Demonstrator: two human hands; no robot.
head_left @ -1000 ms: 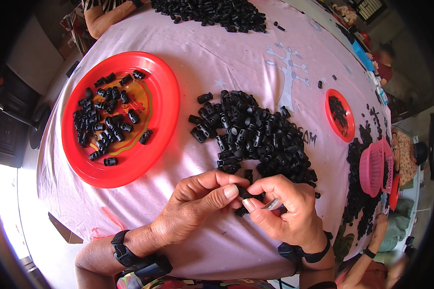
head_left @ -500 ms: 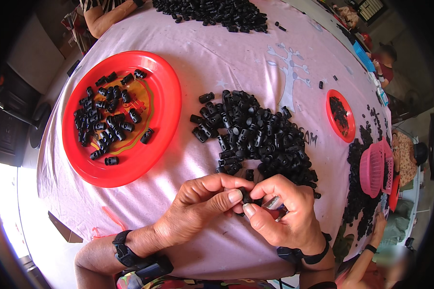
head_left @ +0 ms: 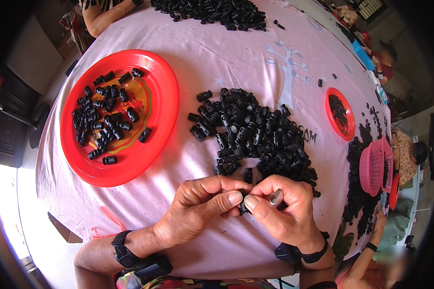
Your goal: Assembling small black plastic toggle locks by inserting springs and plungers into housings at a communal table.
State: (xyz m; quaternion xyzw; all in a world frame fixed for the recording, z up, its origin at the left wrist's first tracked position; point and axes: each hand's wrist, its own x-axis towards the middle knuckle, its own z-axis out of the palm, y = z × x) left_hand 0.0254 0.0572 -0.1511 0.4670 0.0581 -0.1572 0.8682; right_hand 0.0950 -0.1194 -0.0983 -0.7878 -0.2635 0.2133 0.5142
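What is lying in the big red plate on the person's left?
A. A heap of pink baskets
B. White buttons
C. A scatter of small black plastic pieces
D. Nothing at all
C: the big red plate holds many small black plastic pieces spread over its middle, like those in the loose pile on the pink cloth beside it.

Two red plates: a large plate (head_left: 166,103) at left holding some thirty black toggles (head_left: 103,120) (too tightly bunched for an exact count), and a small plate (head_left: 329,103) at right with a dark heap. One big central pile (head_left: 255,132) on the bench (head_left: 217,58), well over a hundred. Another pile (head_left: 217,9) lies at the far edge. Probably two pink baskets (head_left: 373,168) sit at right. Two hands, left hand (head_left: 197,209) and right hand (head_left: 284,212), pinch one toggle (head_left: 242,207).
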